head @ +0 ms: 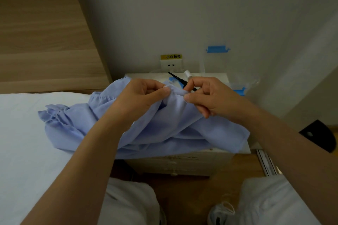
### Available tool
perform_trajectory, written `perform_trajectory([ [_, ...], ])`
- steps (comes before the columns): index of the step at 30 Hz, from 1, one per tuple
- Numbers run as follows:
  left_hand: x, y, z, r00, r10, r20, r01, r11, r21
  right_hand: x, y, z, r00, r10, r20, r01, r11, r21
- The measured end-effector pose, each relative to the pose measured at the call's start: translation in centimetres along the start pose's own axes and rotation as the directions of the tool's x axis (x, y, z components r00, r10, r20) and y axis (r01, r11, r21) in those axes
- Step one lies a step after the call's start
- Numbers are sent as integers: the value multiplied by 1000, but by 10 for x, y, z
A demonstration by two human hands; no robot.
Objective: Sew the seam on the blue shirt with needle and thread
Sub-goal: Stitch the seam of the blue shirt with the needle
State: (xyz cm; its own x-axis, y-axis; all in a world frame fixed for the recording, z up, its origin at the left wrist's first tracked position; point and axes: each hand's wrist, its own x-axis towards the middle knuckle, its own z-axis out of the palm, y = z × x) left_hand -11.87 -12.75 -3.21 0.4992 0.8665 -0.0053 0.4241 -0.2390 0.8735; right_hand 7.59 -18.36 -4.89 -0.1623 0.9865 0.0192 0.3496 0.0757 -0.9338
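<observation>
The blue shirt lies bunched across the white nightstand and the edge of the bed. My left hand pinches a raised fold of the shirt's seam between thumb and forefinger. My right hand pinches the same fold just to the right, fingertips almost touching the left ones. The needle and thread are too small to make out between the fingers. Black scissors lie on the nightstand behind my hands, partly hidden by my right hand. A white thread spool stands beside them.
The bed with a white sheet fills the left. A wall socket with a yellow label sits behind the nightstand. Clear plastic boxes with blue clips stand at the right. My knees in white trousers are below.
</observation>
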Motion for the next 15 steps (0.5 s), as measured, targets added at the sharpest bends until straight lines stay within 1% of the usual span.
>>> perform_trajectory([
  [5,0,0,-1,1000,-18,-1,17,999,-38,1,1,-1,1000,-13,10,12,999,41],
  [15,0,0,-3,997,-7,83,15,996,-87,0,3,-2,998,-42,44,38,995,91],
])
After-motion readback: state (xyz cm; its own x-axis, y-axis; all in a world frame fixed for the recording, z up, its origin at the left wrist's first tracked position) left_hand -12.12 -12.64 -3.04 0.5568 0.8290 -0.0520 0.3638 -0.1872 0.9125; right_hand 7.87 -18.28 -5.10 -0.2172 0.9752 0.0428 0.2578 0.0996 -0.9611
